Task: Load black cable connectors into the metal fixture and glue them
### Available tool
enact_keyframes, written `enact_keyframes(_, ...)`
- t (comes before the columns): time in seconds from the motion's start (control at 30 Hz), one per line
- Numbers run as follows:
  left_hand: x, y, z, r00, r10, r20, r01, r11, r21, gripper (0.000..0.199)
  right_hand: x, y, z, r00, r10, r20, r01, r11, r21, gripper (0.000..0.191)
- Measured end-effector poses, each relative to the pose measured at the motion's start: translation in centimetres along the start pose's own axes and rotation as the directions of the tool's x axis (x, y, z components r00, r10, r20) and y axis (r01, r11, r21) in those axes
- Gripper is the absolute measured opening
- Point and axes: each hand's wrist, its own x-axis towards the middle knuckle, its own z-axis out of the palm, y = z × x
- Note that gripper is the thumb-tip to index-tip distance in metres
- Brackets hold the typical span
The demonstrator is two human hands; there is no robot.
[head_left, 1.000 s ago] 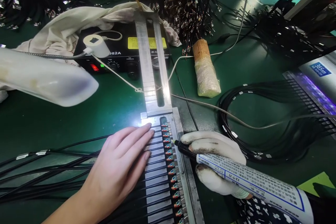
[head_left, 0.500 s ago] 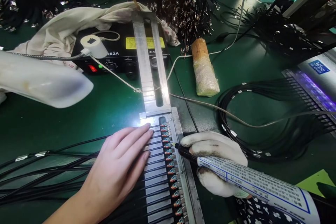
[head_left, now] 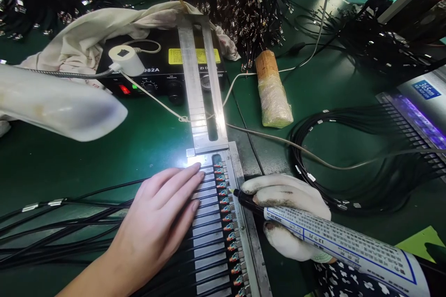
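My bare left hand (head_left: 162,213) lies with fingers stretched out over the upper black cables (head_left: 209,221) on a slotted metal fixture (head_left: 209,240). The cables run leftward beneath it. Their ends, small connectors with exposed coloured wires (head_left: 228,226), form a row along the fixture's right side. In a white, stained glove, my right hand (head_left: 292,204) is closed around a labelled glue syringe (head_left: 341,241). The syringe lies tilted, its black nozzle pointing left. Its yellowish tip (head_left: 232,191) is at one of the upper connectors; whether it touches is too small to tell.
A hinged slotted metal plate (head_left: 195,83) leans back against a black dispenser box (head_left: 153,84). The white lamp arm (head_left: 69,104) reaches in from the left. At right are coiled black cables (head_left: 296,148) and a 365nm lamp unit (head_left: 425,90). A wrapped block (head_left: 273,90) stands behind.
The whole view has shifted very slightly. Both hands and the glue syringe keep nearly the same place over the fixture, with the tip at about the same connector.
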Motion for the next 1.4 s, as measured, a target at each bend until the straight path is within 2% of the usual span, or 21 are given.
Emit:
enact_keyframes(0.3, -0.1, 0.0, 0.0, 1.000, -0.004, -0.008, 0.004, 1.000, 0.003, 0.047, 0.1, 0.0, 0.0, 1.000, 0.010, -0.013, -0.010, 1.000, 0.008, 0.025)
enact_keyframes(0.47, 0.0, 0.1, 0.0, 1.000, -0.010, -0.010, 0.010, 1.000, -0.002, 0.048, -0.1, 0.2, -0.2, 0.998, 0.030, 0.047, -0.029, 1.000, -0.010, 0.032)
enact_keyframes(0.77, -0.1, 0.1, 0.0, 1.000, -0.001, -0.020, 0.001, 1.000, 0.003, 0.047, -0.2, 0.3, -0.1, 0.998, 0.043, 0.042, -0.044, 0.999, 0.019, 0.032)
enact_keyframes(1.03, 0.1, 0.0, 0.1, 1.000, 0.000, -0.018, 0.000, 1.000, 0.006, 0.047, -0.2, -1.1, -0.5, 0.998, -0.067, 0.018, 0.068, 0.988, -0.138, 0.022)
enact_keyframes(1.4, 0.0, 0.1, 0.0, 1.000, -0.012, -0.020, 0.012, 1.000, 0.002, 0.048, -0.2, -0.8, 0.1, 0.999, -0.032, 0.043, 0.037, 0.993, -0.116, 0.017)
